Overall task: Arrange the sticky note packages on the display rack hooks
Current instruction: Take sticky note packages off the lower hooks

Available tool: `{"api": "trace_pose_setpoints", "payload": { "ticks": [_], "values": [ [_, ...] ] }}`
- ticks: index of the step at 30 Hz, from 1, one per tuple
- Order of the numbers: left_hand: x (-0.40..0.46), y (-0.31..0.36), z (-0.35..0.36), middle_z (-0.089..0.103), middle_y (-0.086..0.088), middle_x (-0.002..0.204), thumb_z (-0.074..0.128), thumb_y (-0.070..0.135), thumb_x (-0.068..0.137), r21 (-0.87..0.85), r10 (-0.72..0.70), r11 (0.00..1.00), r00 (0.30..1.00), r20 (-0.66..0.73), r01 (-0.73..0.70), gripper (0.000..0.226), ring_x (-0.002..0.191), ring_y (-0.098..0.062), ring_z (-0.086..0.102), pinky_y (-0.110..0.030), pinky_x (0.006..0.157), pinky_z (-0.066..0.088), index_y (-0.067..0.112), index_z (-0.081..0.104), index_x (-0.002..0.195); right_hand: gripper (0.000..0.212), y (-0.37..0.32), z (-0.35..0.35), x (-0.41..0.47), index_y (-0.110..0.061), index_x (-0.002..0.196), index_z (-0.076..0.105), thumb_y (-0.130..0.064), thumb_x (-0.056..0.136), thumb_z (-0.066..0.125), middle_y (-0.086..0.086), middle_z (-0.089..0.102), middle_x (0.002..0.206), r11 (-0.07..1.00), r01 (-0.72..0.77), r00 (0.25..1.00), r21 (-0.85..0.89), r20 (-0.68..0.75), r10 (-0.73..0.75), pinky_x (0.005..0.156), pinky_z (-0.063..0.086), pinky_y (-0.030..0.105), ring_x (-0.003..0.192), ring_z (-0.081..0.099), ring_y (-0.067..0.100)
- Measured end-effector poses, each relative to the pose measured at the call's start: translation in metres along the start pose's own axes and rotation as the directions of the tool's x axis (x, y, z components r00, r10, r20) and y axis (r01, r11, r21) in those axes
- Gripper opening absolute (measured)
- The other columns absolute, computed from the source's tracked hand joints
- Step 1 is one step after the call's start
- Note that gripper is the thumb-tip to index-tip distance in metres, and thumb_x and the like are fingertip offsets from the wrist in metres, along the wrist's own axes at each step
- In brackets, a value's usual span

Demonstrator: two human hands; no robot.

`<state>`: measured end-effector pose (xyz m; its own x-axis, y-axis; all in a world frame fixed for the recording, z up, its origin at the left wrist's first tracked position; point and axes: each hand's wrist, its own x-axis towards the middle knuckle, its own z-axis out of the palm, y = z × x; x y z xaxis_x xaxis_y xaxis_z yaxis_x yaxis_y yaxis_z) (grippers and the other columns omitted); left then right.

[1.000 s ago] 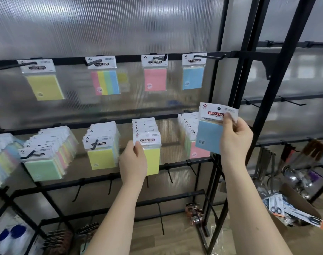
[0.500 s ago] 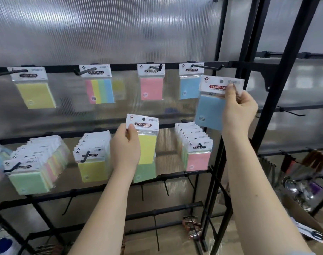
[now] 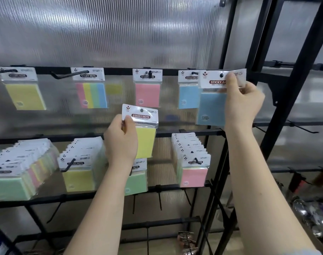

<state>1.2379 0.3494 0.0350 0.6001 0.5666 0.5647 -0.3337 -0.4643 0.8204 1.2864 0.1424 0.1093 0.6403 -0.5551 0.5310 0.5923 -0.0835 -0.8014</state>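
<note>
My right hand (image 3: pixel 244 105) pinches a blue package (image 3: pixel 212 107) beside the top-row hook (image 3: pixel 193 72), my left hand (image 3: pixel 122 142) grips a yellow package (image 3: pixel 145 140); next I must, I judge, thread the blue's hole onto it.

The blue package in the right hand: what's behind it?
Behind the blue package in the right hand hangs another blue pack on the top rail; its right edge is covered.

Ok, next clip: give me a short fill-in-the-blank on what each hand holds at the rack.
1. The right hand holds a ____ sticky note package.
2. The left hand holds a ____ package.
3. On the top rail, the hanging pink package is on the ____ side of the hanging blue one.

Answers: blue; yellow; left
</note>
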Motion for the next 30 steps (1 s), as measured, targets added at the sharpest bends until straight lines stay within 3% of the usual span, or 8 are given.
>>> {"api": "trace_pose_setpoints", "payload": {
  "ticks": [4,11,16,20,23,25,27,30],
  "values": [
    [0.003,0.0,0.002,0.039,0.004,0.056,0.042,0.026,0.096,-0.019,0.002,1.0,1.0,-0.017,-0.002,0.037,0.054,-0.014,0.033,-0.029,0.053,0.028,0.008,0.036,0.064,0.041,0.004,0.001,0.002,-0.017,0.054,0.046,-0.037,0.086,0.063,-0.007,0.05,0.054,1.0,-0.014,1.0,-0.007,0.02,0.014,0.054,0.034,0.023,0.054,0.041,0.008],
    [0.01,0.003,0.001,0.034,0.005,0.054,0.043,0.019,0.096,-0.051,0.022,0.998,0.999,-0.029,-0.024,0.037,0.045,-0.003,0.031,-0.015,0.042,0.026,0.013,0.033,0.062,0.043,0.023,0.027,0.017,-0.023,0.052,0.04,-0.03,0.092,0.057,-0.021,0.043,0.037,0.994,-0.11,0.991,-0.028,0.074,0.112,0.042,0.027,0.014,0.037,0.034,-0.003],
    [0.013,0.004,-0.002,0.035,0.0,0.058,0.042,0.018,0.096,-0.077,-0.002,0.997,1.0,-0.027,0.0,0.035,0.048,-0.003,0.028,-0.015,0.043,0.024,0.002,0.038,0.066,0.03,0.045,0.062,0.042,-0.018,0.067,0.051,-0.033,0.093,0.055,-0.002,0.062,0.073,0.968,-0.239,0.964,-0.073,0.106,0.246,0.054,0.033,0.023,0.062,0.047,0.009],
    [0.017,0.004,-0.004,0.044,-0.013,0.068,0.042,0.02,0.096,-0.098,-0.014,0.995,1.0,-0.023,0.012,0.036,0.059,-0.012,0.035,-0.024,0.05,0.027,-0.01,0.043,0.076,0.017,0.056,0.081,0.058,-0.015,0.086,0.063,-0.03,0.092,0.057,-0.007,0.06,0.073,0.953,-0.286,0.949,-0.096,0.111,0.296,0.047,0.039,0.016,0.063,0.053,0.006],
    [0.017,0.004,-0.006,0.041,-0.01,0.064,0.042,0.02,0.096,-0.082,-0.015,0.997,1.0,-0.02,0.013,0.035,0.058,-0.012,0.033,-0.026,0.052,0.026,-0.004,0.04,0.07,0.018,0.062,0.09,0.066,-0.014,0.101,0.065,-0.028,0.09,0.061,-0.006,0.06,0.087,0.951,-0.293,0.949,-0.094,0.09,0.301,0.066,0.041,0.018,0.08,0.057,0.01],
    [0.017,0.004,-0.008,0.036,-0.001,0.059,0.043,0.02,0.096,-0.071,-0.02,0.997,1.0,-0.02,0.019,0.035,0.053,-0.009,0.029,-0.022,0.048,0.024,0.006,0.037,0.064,0.019,0.064,0.094,0.069,-0.017,0.102,0.063,-0.03,0.089,0.063,-0.008,0.058,0.089,0.948,-0.308,0.946,-0.081,0.083,0.314,0.071,0.039,0.019,0.082,0.055,0.009],
    [0.018,0.003,-0.009,0.037,-0.001,0.059,0.043,0.021,0.096,-0.06,-0.026,0.998,0.999,-0.02,0.025,0.035,0.054,-0.01,0.031,-0.022,0.048,0.025,0.004,0.038,0.066,0.016,0.063,0.096,0.07,-0.019,0.096,0.06,-0.031,0.087,0.066,-0.008,0.058,0.09,0.942,-0.328,0.939,-0.074,0.084,0.334,0.071,0.04,0.02,0.081,0.055,0.009],
    [0.019,0.002,-0.009,0.037,-0.002,0.06,0.043,0.021,0.096,-0.058,-0.025,0.998,0.999,-0.038,0.023,0.034,0.056,-0.011,0.031,-0.022,0.049,0.025,0.002,0.039,0.068,0.011,0.065,0.098,0.073,-0.019,0.091,0.058,-0.026,0.087,0.066,-0.006,0.06,0.09,0.942,-0.331,0.941,-0.058,0.055,0.334,0.058,0.039,0.013,0.072,0.054,0.006]
  ]
}}
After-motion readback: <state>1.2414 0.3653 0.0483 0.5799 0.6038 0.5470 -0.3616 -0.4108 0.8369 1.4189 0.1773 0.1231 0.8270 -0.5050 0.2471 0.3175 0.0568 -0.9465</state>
